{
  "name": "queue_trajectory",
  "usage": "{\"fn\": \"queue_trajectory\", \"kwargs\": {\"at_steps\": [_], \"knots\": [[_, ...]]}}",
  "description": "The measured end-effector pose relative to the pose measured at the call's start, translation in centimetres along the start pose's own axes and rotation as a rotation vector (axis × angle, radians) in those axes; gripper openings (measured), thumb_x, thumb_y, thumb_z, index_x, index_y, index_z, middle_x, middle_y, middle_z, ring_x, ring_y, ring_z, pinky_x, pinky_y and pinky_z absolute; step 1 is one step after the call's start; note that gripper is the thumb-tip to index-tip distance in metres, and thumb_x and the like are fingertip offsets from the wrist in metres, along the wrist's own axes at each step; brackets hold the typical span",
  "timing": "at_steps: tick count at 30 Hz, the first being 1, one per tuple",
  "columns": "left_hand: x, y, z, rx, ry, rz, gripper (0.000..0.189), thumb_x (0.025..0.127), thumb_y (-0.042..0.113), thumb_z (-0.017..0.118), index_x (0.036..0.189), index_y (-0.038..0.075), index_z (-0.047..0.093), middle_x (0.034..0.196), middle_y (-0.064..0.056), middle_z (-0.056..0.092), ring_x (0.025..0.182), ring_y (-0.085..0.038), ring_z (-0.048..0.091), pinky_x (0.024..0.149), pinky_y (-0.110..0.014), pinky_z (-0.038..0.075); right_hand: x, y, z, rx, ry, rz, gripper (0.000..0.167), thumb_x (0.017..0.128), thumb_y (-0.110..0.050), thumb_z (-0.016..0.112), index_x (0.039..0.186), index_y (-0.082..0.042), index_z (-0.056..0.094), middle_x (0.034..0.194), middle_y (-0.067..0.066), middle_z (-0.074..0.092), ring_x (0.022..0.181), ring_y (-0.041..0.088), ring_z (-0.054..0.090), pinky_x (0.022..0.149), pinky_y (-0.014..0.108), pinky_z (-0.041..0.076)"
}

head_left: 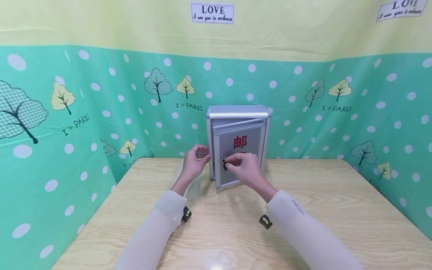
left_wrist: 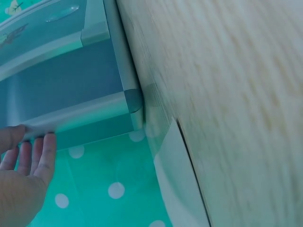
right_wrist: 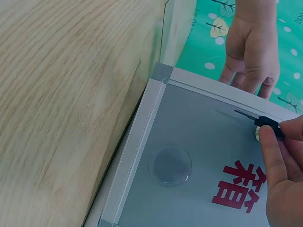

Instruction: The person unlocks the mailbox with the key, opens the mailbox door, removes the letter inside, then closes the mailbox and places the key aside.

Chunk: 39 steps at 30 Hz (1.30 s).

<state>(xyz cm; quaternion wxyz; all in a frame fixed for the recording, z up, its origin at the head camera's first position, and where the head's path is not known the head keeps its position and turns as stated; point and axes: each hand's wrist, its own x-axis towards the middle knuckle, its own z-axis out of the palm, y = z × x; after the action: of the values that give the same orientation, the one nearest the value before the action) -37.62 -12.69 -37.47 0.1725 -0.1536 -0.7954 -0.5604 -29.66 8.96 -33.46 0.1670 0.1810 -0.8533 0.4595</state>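
Head view: I see two pale sleeves coming in from the near edge over a wood table [head_left: 337, 210]. Right hand [head_left: 246, 170] sits at the front of the mailbox [head_left: 237, 144], thumb and finger pinched on a small black key [head_left: 224, 164] at the left edge of the door [head_left: 239, 150]. Right wrist view shows it closer: fingertips [right_wrist: 267, 142] clamp the key [right_wrist: 269, 124] in the lock, just above the red characters on the grey door [right_wrist: 189, 142]; a round clear window [right_wrist: 170, 165] sits lower on the door. Left hand [head_left: 194, 163] is on the box's left side, fingers straight and flat against it, gripping nothing. Left wrist view confirms: fingers [left_wrist: 40, 151] lie extended along the box's metal edge [left_wrist: 80, 116]. Door looks slightly ajar at the top. Mailbox stands upright at the far middle of the table, close to the green dotted backdrop [head_left: 84, 112]. Above, a LOVE sign [head_left: 212, 13] on the yellow band.
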Motion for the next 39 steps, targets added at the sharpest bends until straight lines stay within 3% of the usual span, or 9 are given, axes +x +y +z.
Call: {"fn": "queue_trajectory", "kwargs": {"at_steps": [10,23,39], "knots": [[0.0,0.1,0.1,-0.007,0.008,0.014,0.026,0.094,0.003,0.073,0.119,0.002,0.064,0.111,-0.016,0.070,0.100,-0.031,0.071,0.079,-0.034,0.063,0.7,0.1,1.0,0.016,0.049,-0.018,0.011,0.089,-0.005,0.076,0.100,-0.006,0.079,0.093,0.005,0.078,0.081,0.017,0.073,0.072,0.029,0.063],[0.1,-0.1,0.1,0.001,0.006,0.004,0.026,0.094,0.005,0.073,0.119,0.003,0.064,0.111,-0.014,0.071,0.101,-0.030,0.071,0.079,-0.035,0.063,2.1,0.3,2.4,0.008,0.091,0.038,0.012,0.089,-0.006,0.076,0.100,-0.006,0.080,0.091,0.003,0.078,0.080,0.015,0.072,0.070,0.029,0.062],[0.0,0.0,0.1,0.004,0.009,0.005,0.026,0.095,0.004,0.072,0.119,0.003,0.064,0.111,-0.015,0.071,0.100,-0.031,0.071,0.079,-0.035,0.063,2.9,-0.1,3.5,-0.036,0.145,0.047,0.014,0.089,-0.005,0.075,0.102,-0.007,0.080,0.094,0.005,0.077,0.083,0.016,0.072,0.074,0.029,0.062]]}}
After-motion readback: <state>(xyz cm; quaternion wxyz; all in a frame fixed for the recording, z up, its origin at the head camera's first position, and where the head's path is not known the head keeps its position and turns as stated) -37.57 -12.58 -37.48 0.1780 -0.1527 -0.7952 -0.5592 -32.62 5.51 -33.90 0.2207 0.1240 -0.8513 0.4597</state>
